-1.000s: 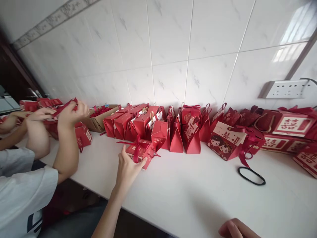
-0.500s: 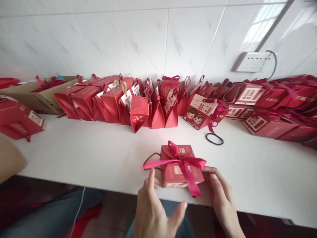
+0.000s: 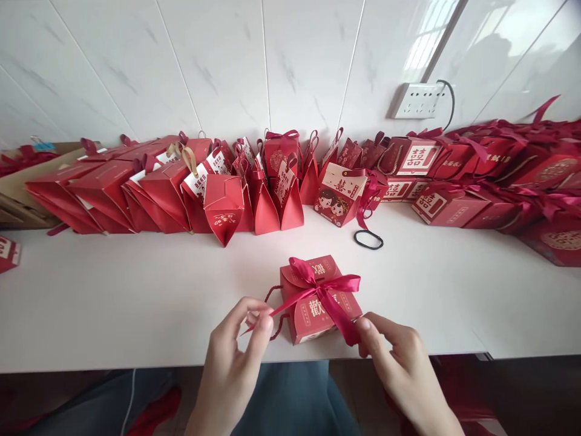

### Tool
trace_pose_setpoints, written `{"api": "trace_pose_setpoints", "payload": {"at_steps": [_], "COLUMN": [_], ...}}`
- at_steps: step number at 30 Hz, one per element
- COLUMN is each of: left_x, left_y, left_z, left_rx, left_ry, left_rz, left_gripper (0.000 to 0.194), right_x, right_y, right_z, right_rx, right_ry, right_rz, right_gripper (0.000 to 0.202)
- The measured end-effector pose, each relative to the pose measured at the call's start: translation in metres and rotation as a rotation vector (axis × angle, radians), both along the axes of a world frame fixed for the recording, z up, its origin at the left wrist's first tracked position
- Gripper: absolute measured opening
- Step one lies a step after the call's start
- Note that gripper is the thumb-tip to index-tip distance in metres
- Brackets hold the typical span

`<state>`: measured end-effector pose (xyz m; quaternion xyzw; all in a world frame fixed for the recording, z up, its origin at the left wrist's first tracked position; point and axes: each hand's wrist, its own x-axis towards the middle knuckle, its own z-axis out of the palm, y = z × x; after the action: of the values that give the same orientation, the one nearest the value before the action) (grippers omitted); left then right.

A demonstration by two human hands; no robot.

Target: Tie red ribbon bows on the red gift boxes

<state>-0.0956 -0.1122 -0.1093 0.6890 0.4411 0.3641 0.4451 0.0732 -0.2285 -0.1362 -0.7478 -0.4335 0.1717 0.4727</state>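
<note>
A red gift box (image 3: 302, 327) with light lettering lies close to the table's front edge. A magenta satin ribbon (image 3: 330, 303) is knotted on its top, with one loop at the upper right. My left hand (image 3: 240, 345) pinches the ribbon's left tail between thumb and fingertips, just off the box's left side. Dark red cord handles (image 3: 278, 327) stick out there, partly behind the fingers. At the box's front right corner, my right hand (image 3: 394, 348) has thumb and fingers closed on the other ribbon tail.
Red gift boxes (image 3: 177, 194) line the tiled wall, and more are stacked at the right (image 3: 476, 209). A black elastic band (image 3: 368, 240) lies behind the worked box. A cardboard carton (image 3: 27, 206) stands at far left; a power socket (image 3: 418, 101) is on the wall.
Both hands have closed on the ribbon tails; before, the left hand was spread and the right rested by the box's side. The view has shifted to the right.
</note>
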Motion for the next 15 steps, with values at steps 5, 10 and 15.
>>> {"api": "trace_pose_setpoints", "payload": {"at_steps": [5, 10, 15], "left_x": [0.007, 0.001, -0.013], "left_y": [0.011, 0.025, 0.043], "left_z": [-0.006, -0.020, -0.029], "left_rx": [0.002, -0.031, -0.033], "left_ry": [0.026, 0.009, 0.015], "left_rz": [-0.090, -0.093, 0.041], "left_gripper": [0.040, 0.041, 0.042], "right_x": [-0.013, 0.000, 0.038], "right_y": [-0.001, -0.001, 0.000], "right_z": [0.010, 0.008, -0.003], "right_rx": [-0.069, 0.029, 0.217], "right_ry": [0.134, 0.299, 0.441], "right_rz": [0.056, -0.030, -0.156], "right_gripper": [0.048, 0.049, 0.045]}}
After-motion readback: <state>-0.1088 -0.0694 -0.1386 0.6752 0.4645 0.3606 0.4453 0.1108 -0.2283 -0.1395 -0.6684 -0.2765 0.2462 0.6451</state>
